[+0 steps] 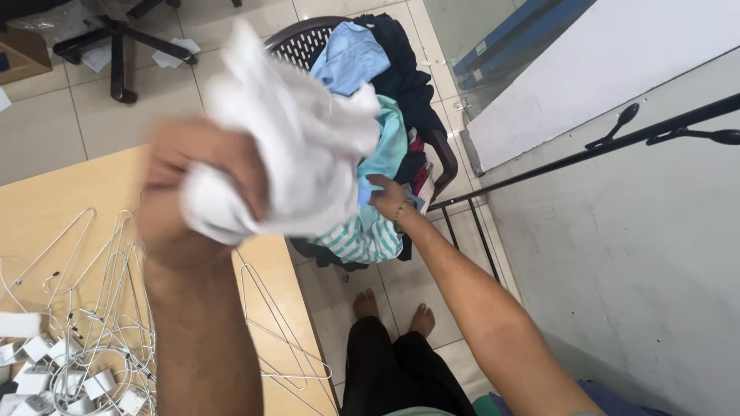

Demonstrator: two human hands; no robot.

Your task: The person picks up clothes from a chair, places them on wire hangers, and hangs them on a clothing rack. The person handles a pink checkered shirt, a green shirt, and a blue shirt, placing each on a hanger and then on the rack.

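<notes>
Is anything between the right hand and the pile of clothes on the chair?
Nothing visible. The right hand is already on the clothes pile heaped on the dark chair. The left hand holds a white garment up close to the camera, covering part of the pile.

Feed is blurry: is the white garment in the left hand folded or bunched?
Bunched: the white garment sits crumpled in the left hand's fist, loose cloth spilling upward.
</notes>
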